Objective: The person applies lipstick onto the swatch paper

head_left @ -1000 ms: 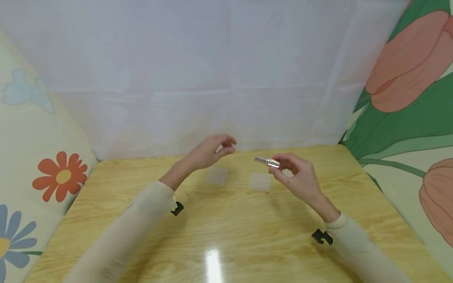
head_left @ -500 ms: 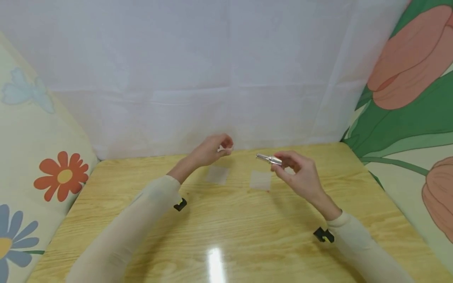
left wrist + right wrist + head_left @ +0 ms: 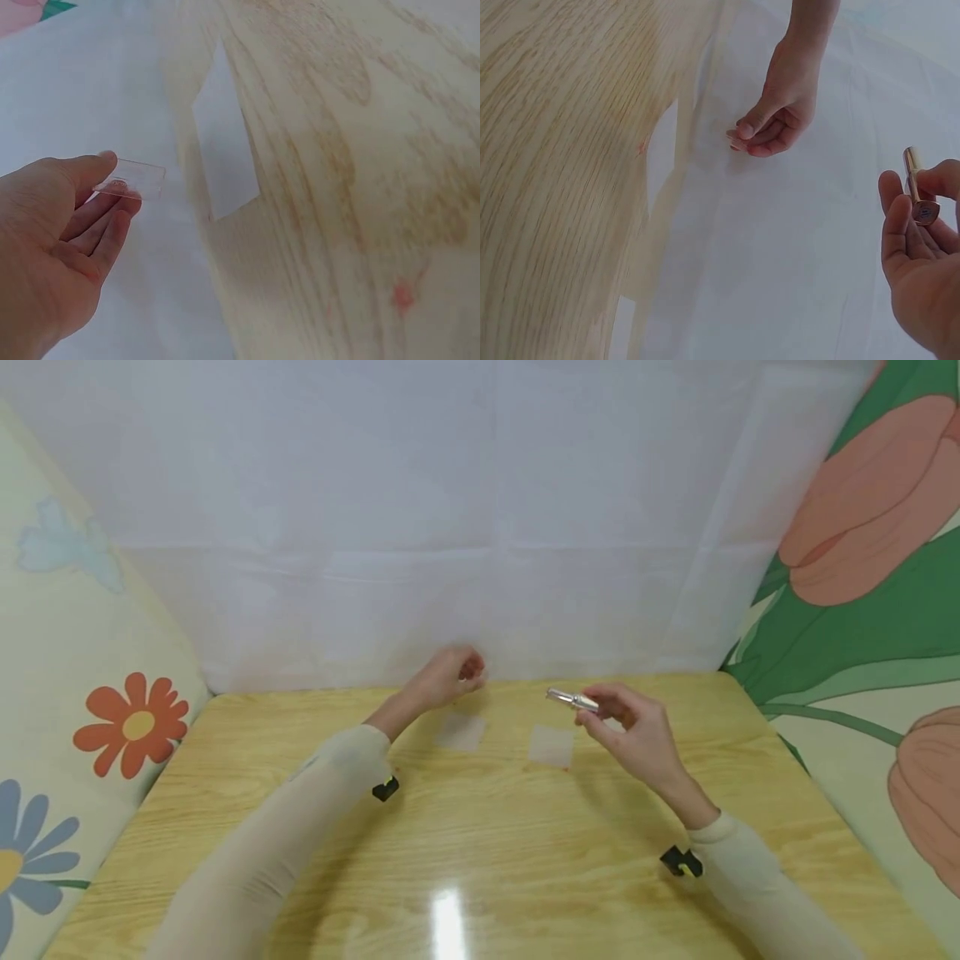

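Observation:
My left hand (image 3: 446, 678), above the far edge of the table, pinches a small clear plastic piece (image 3: 147, 178) between thumb and fingers. The piece is flat-sided and rectangular, with a faint mark near the fingertips; the head view barely shows it. To the right, my right hand (image 3: 636, 731) holds a shiny metallic lipstick (image 3: 574, 700) in the air, pinched by thumb and fingertips. Its narrower end points left toward the other hand. The right wrist view shows the lipstick's squarish base with a small emblem. A gap separates the two hands.
Two pale square sheets (image 3: 551, 746) lie on the wooden table (image 3: 487, 835), one below each hand. A white cloth (image 3: 480, 527) hangs behind the far edge. Floral panels (image 3: 862, 677) stand at both sides. Small dark devices (image 3: 682, 862) sit at the wrists.
My left hand has moved slightly left, away from the lipstick, and has turned a little. My right hand stays nearly in place, the lipstick tip shifting slightly right.

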`<state>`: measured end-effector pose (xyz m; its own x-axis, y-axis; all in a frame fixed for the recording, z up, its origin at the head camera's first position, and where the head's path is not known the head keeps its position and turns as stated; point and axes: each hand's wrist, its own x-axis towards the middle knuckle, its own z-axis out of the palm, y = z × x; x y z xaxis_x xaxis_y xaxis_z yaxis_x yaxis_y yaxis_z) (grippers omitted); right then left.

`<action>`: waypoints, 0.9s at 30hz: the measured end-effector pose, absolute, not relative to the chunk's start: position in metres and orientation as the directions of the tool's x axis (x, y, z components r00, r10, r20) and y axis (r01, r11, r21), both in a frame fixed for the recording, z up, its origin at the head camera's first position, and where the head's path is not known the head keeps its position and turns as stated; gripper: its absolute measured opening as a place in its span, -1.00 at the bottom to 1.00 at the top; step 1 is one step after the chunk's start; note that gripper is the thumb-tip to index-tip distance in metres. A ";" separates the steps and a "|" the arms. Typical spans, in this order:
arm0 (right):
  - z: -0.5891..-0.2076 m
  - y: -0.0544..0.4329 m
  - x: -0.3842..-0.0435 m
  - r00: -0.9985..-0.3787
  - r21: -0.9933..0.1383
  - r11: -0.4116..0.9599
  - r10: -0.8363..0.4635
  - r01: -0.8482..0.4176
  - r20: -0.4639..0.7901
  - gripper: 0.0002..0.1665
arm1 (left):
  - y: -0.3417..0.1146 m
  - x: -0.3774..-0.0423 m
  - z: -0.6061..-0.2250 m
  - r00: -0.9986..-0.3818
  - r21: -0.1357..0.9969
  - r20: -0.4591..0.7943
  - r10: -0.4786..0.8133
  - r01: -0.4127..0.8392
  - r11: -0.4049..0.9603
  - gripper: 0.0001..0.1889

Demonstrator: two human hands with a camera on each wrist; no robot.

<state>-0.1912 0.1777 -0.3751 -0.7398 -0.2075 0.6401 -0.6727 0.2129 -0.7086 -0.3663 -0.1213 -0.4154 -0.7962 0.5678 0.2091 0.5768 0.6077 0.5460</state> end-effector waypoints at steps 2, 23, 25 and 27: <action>-0.376 0.178 -0.192 -0.747 -0.716 0.214 -0.208 -0.664 0.631 -0.69 | -0.122 -0.368 -0.420 -0.795 0.552 0.210 0.570 0.578 0.602 -0.78; -0.372 0.175 -0.190 -0.752 -0.712 0.245 -0.247 -0.658 0.610 -0.68 | -0.138 -0.381 -0.437 -0.799 0.518 0.239 0.552 0.585 0.623 -0.77; -0.371 0.173 -0.189 -0.755 -0.716 0.244 -0.256 -0.654 0.603 -0.69 | -0.140 -0.381 -0.438 -0.798 0.511 0.243 0.551 0.588 0.627 -0.79; -0.371 0.172 -0.189 -0.760 -0.721 0.246 -0.260 -0.648 0.595 -0.71 | -0.142 -0.381 -0.440 -0.795 0.502 0.251 0.552 0.595 0.628 -0.80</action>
